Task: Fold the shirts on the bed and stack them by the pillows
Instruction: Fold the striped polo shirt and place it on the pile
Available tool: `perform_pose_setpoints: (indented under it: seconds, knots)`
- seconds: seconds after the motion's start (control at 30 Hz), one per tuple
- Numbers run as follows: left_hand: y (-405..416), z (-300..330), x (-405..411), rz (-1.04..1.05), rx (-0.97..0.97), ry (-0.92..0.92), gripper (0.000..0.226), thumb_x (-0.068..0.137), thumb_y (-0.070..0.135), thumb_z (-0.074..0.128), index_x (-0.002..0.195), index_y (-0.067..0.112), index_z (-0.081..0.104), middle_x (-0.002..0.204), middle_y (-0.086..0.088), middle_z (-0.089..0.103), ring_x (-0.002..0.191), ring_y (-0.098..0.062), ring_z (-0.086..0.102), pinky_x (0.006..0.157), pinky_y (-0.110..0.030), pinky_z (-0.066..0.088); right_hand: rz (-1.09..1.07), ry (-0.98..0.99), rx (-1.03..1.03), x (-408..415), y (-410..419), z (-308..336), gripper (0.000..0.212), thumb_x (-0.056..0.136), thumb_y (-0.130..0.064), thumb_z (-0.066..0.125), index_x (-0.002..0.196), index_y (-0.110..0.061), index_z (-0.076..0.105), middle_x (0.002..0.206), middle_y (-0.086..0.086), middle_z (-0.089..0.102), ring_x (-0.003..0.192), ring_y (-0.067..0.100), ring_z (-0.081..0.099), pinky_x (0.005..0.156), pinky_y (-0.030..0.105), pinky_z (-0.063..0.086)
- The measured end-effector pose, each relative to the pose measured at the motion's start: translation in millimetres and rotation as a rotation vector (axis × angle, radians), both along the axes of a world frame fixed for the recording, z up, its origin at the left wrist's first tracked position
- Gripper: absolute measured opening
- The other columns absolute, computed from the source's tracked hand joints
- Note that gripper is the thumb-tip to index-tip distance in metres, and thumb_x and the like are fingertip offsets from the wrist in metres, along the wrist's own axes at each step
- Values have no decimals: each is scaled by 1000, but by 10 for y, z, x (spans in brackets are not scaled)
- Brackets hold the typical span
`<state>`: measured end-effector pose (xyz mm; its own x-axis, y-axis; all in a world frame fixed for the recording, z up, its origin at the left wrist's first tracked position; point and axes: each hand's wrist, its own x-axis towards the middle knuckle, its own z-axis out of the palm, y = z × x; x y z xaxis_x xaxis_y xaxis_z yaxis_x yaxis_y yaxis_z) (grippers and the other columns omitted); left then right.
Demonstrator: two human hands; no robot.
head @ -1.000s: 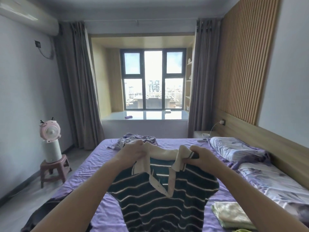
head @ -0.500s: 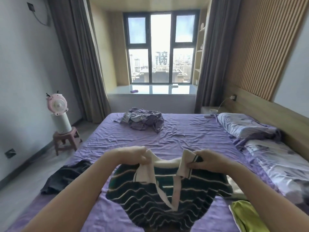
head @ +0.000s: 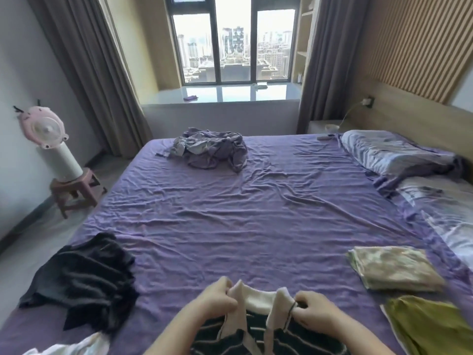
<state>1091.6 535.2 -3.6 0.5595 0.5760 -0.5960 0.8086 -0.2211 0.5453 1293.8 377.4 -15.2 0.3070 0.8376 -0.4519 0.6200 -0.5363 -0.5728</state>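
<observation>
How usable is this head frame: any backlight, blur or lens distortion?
Head view: daylight from the window backlights the room, though the bed stays evenly lit; wide-angle bowing bends the curtains and walls; slight motion blur softens the folded shirts at right.

Matt, creased purple cloth sheet, knit striped shirt with smooth cream collar, slatted wood wall panel, wooden headboard, glossy sill

The striped shirt ran off the bottom edge, as did the white garment and the green shirt, its outline blurred.
</observation>
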Motion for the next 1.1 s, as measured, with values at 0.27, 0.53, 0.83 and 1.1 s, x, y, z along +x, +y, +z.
perform_pose_setpoints:
  seconds: [0.27,0.53,0.83,1.1]
  knots:
    - [591,-1480,79,16,202,162,15,86,26,40,72,21,40,103,-1,63,100,-23,57,75,-30,43,52,-221,-138,184,539,-1201,6,91,-30,31,93,-25,28,106,2,64,96,27,59,71,34,38]
    - [1216,-2052,519,-150,408,-107,9,94,24,42,91,26,50,90,5,59,79,-20,56,64,-32,39,168,-492,-72,561,1057,-1691,17,94,-24,45,110,-25,44,107,-9,60,91,17,64,69,34,50]
    - [1733,-2437,855,-179,617,-58,21,95,23,46,115,22,52,116,3,54,102,-21,51,78,-33,43,48,-704,22,1058,1518,-2137,36,91,-40,51,121,-22,45,116,-5,52,108,17,53,85,31,40]
    - [1046,-2460,1017,-541,618,-402,22,63,16,78,83,23,73,106,-3,67,110,-33,59,87,-50,51,273,-458,350,576,1302,-2445,30,62,-19,86,85,-19,67,91,-1,64,87,20,61,71,31,50]
